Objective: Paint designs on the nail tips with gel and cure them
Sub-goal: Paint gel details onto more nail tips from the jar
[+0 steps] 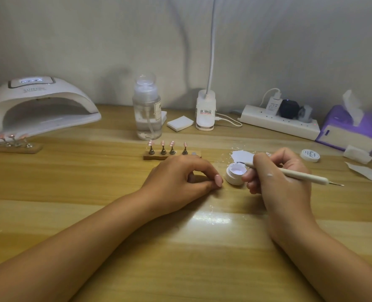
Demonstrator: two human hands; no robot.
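My right hand (278, 173) is shut on a white dotting pen (298, 175), whose front end reaches over a small open gel jar (235, 174) on the table. My left hand (180, 177) rests curled on the wood just left of the jar; whether it holds anything is hidden. Behind my left hand stands a wooden holder (158, 156) with several pink nail tips on stands (167, 147). A second wooden holder (12, 148) with pink tips lies at the far left, in front of the white curing lamp (39, 105).
A clear pump bottle (146, 110), a white pad (179, 123) and a clip lamp base (205, 110) stand at the back. A power strip (278, 122), purple tissue box (350, 129), jar lid (310, 155) and paper scraps (243, 156) lie to the right.
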